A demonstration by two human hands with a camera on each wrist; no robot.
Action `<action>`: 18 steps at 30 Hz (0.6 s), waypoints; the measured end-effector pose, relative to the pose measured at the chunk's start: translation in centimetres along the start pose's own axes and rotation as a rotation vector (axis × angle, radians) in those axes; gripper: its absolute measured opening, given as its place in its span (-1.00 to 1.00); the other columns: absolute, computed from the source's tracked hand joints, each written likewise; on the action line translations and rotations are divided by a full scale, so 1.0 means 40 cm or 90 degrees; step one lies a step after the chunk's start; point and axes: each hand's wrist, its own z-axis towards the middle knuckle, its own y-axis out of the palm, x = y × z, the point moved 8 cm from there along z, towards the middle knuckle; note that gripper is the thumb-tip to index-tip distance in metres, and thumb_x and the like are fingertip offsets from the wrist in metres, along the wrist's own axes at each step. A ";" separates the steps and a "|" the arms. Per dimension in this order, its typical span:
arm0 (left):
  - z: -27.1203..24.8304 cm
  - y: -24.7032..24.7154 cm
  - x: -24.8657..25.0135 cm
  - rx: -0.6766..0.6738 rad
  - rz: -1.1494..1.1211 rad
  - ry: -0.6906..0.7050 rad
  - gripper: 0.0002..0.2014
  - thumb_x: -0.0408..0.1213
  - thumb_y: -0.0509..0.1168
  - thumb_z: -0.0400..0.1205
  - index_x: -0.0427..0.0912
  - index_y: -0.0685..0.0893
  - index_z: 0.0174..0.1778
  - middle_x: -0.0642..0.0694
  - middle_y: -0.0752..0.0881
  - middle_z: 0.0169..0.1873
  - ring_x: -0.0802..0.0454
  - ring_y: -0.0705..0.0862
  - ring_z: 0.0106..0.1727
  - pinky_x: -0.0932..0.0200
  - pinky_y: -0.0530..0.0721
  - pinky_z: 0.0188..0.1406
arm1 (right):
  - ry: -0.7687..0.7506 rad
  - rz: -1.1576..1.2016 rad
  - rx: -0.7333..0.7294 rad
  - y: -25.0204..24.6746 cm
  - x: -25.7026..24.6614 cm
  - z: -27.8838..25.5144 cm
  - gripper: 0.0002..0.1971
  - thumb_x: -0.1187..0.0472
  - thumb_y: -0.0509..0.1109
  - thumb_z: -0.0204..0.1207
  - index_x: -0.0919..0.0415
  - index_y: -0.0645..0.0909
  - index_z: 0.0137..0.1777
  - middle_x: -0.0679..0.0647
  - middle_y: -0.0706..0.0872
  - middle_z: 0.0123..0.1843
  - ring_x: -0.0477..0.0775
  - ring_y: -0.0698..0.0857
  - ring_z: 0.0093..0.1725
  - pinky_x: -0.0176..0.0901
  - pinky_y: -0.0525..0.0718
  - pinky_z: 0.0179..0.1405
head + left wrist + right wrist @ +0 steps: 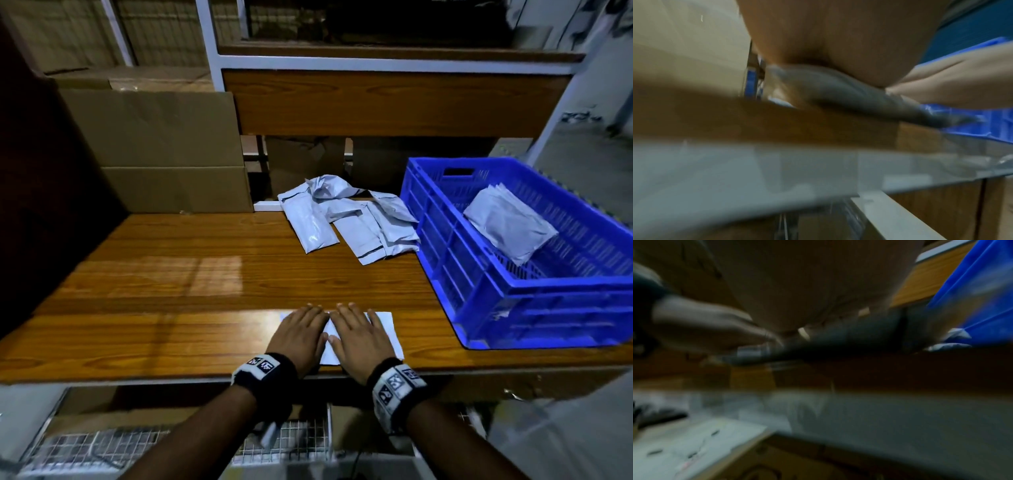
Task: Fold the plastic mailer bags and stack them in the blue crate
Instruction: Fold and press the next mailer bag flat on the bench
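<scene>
At the near edge of the surface (171, 274), a white mailer bag (383, 325) lies flat beneath both hands. Judging by this pose, the step in hand is pressing the bag down to set a fold. To do it well, keep the palms flat, sweep outward from the middle so trapped air escapes, and line the bag's edges up before leaning weight on the crease, since slick plastic tends to spring back or slide on polished wood. The left hand (301, 334) lies spread, fingers straight, palm down on the bag's left part; the right hand (359, 337) lies the same way just beside it, gripping nothing. Both wrist views are too blurred to add detail. More unfolded mailer bags (349, 219) lie in a crumpled heap toward the far edge, touching the blue crate (479, 274), which sits at the right edge and already holds a folded bag (510, 226)
</scene>
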 end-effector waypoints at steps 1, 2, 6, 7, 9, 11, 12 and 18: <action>-0.003 0.016 -0.002 -0.024 -0.015 -0.019 -0.39 0.05 -0.18 0.68 -0.14 0.36 0.59 -0.13 0.38 0.58 -0.12 0.25 0.62 0.01 0.18 0.56 | 0.010 -0.001 -0.014 0.023 0.002 0.000 -0.33 -0.18 -0.22 0.63 0.06 0.32 0.63 0.04 0.38 0.64 0.12 0.31 0.63 0.22 0.17 0.60; -0.007 0.029 -0.006 -0.030 -0.023 -0.037 -0.37 0.06 -0.23 0.68 -0.11 0.27 0.63 -0.09 0.31 0.62 -0.07 0.18 0.65 0.03 0.12 0.58 | 0.013 -0.003 -0.016 0.041 0.007 -0.001 -0.33 -0.17 -0.22 0.63 0.07 0.33 0.63 0.04 0.40 0.63 0.12 0.34 0.62 0.22 0.17 0.61; -0.022 0.050 -0.006 -0.029 0.005 -0.054 -0.31 0.10 -0.31 0.64 -0.09 0.18 0.68 -0.06 0.26 0.65 -0.05 0.13 0.67 -0.01 0.03 0.63 | 0.004 -0.002 0.033 0.056 0.009 -0.010 -0.42 -0.11 -0.01 0.63 0.11 0.47 0.55 0.08 0.54 0.53 0.16 0.47 0.54 0.22 0.16 0.52; -0.025 0.058 -0.007 -0.029 0.009 -0.060 -0.31 0.09 -0.30 0.64 -0.09 0.21 0.67 -0.07 0.29 0.63 -0.06 0.17 0.66 -0.02 0.05 0.63 | 0.007 0.002 0.056 0.058 0.006 -0.012 -0.44 -0.09 0.03 0.62 0.12 0.50 0.52 0.09 0.56 0.52 0.17 0.47 0.54 0.23 0.18 0.52; -0.020 0.065 -0.009 -0.030 0.023 -0.070 -0.34 0.06 -0.25 0.65 -0.10 0.26 0.65 -0.08 0.33 0.62 -0.08 0.22 0.64 -0.04 0.08 0.63 | 0.012 0.009 0.101 0.053 -0.004 -0.012 -0.47 -0.03 0.10 0.60 0.15 0.53 0.49 0.11 0.58 0.49 0.19 0.46 0.54 0.27 0.24 0.55; -0.018 0.067 -0.004 -0.030 0.039 -0.065 -0.37 0.05 -0.22 0.66 -0.10 0.27 0.64 -0.09 0.32 0.62 -0.10 0.22 0.63 -0.07 0.09 0.63 | 0.026 0.004 0.113 0.048 -0.009 -0.015 -0.47 -0.01 0.11 0.57 0.13 0.53 0.49 0.11 0.56 0.50 0.20 0.44 0.55 0.29 0.25 0.56; -0.018 0.069 -0.005 -0.034 0.041 -0.062 -0.37 0.04 -0.21 0.66 -0.09 0.26 0.64 -0.09 0.30 0.63 -0.10 0.21 0.64 -0.08 0.08 0.63 | 0.033 0.006 0.108 0.049 -0.009 -0.012 -0.46 -0.02 0.10 0.56 0.12 0.51 0.50 0.10 0.55 0.51 0.20 0.43 0.55 0.30 0.23 0.56; -0.016 0.070 -0.009 -0.048 0.043 -0.058 -0.33 0.08 -0.29 0.64 -0.08 0.21 0.66 -0.07 0.23 0.66 -0.08 0.10 0.68 -0.03 -0.01 0.65 | 0.024 0.032 0.075 0.053 -0.004 -0.011 -0.47 -0.03 0.08 0.61 0.14 0.48 0.52 0.10 0.53 0.54 0.21 0.39 0.58 0.32 0.21 0.56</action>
